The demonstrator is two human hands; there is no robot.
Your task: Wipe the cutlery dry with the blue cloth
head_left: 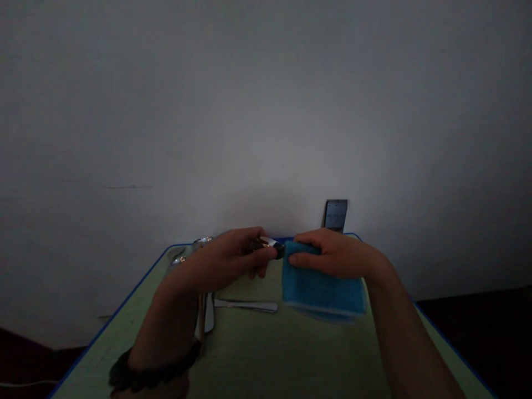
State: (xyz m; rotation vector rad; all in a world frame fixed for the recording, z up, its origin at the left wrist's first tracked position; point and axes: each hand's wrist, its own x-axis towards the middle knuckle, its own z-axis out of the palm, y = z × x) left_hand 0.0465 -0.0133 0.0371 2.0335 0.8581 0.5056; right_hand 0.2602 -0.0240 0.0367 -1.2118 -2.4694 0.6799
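My left hand is closed on a shiny piece of metal cutlery; its kind is hidden by the fingers. A folded blue cloth hangs from my right hand, which pinches it along its upper edge. The cloth's left edge meets the right end of the cutlery, above the table. Below the hands, a table knife lies crosswise on the pale green table.
Beside my left forearm lie a wide flat metal piece and a wooden stick or handle. Shiny rounded metal pieces show behind that arm. A phone leans against the wall at the table's far edge.
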